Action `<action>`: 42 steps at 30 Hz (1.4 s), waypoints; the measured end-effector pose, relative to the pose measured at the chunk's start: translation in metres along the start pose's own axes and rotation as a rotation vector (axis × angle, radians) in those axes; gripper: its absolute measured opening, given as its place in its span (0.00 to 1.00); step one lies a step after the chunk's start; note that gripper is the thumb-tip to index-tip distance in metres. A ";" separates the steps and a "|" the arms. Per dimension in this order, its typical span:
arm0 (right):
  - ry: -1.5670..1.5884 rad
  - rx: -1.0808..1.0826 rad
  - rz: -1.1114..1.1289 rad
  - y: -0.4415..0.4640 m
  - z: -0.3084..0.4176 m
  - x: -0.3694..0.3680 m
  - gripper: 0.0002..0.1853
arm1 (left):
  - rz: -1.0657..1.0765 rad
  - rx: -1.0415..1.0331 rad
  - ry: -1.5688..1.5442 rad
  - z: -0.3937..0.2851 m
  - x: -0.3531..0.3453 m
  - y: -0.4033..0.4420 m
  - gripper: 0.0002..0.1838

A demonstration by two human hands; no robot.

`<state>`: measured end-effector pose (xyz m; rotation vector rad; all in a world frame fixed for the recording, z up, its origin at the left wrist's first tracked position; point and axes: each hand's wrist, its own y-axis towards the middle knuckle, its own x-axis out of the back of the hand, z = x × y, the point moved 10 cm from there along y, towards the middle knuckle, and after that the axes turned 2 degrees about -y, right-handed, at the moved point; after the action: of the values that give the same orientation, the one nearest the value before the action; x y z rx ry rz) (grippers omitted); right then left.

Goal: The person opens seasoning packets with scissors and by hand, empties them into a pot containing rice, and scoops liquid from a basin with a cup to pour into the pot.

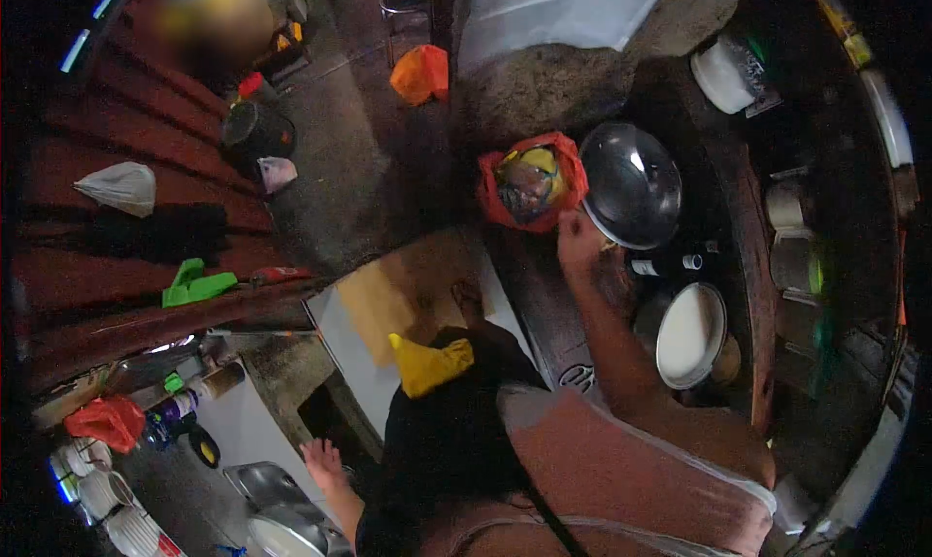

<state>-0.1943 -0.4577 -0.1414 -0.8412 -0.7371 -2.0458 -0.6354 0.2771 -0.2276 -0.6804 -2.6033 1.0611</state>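
Note:
My right hand (580, 245) is stretched forward, its fingers curled together at the near right edge of a red plastic bag (490, 200). The bag's mouth is spread, and a yellow and dark bundle, wrapped in clear plastic, shows inside. Just right of the hand lies a dark, shiny wok (631, 193), tilted. My left hand (325, 463) hangs low at the left with its fingers spread and nothing in them. Below it sits a metal pan (267, 489). A yellow cloth or bag (432, 365) lies against my dark clothing at the waist.
A pot with a pale inside (689, 336) stands right of my forearm. Brown cardboard (374, 300) lies on a white surface ahead. Jars (796, 263) line the right side. Stacked white bowls (102, 489) and an orange-red bag (107, 421) are at lower left; a dark bucket (257, 128) stands beyond.

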 end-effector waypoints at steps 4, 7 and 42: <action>-0.501 -0.193 0.229 -0.056 -0.169 -0.101 0.12 | 0.024 0.171 0.157 0.085 0.065 -0.031 0.29; -0.662 0.081 0.329 -0.044 -0.213 -0.163 0.12 | 0.291 -0.017 0.714 0.114 0.077 -0.046 0.21; 0.520 0.485 1.411 -0.129 0.423 -0.259 0.15 | 0.578 -0.545 0.443 -0.213 -0.467 0.020 0.11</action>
<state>-0.0498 0.0325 -0.1073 -0.2931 -0.1594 -0.6798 -0.1436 0.1792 -0.1163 -1.6465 -2.3302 0.2214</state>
